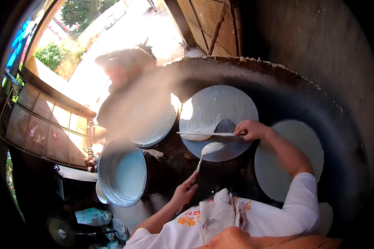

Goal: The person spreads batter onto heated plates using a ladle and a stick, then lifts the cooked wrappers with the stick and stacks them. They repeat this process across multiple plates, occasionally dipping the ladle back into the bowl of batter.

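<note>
White batter on the round grey griddle could be torn if the flat wooden spreader, grasped by the right hand, is dragged unevenly while the left hand grips the long metal ladle.

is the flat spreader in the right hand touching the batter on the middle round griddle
Touching. The head view shows the spreader held by the right hand, its edge lying on the white batter of the middle griddle, with a scraped bare patch just above it.

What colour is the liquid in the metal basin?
Pale bluish-white, seen in the head view, in the metal basin.
</note>
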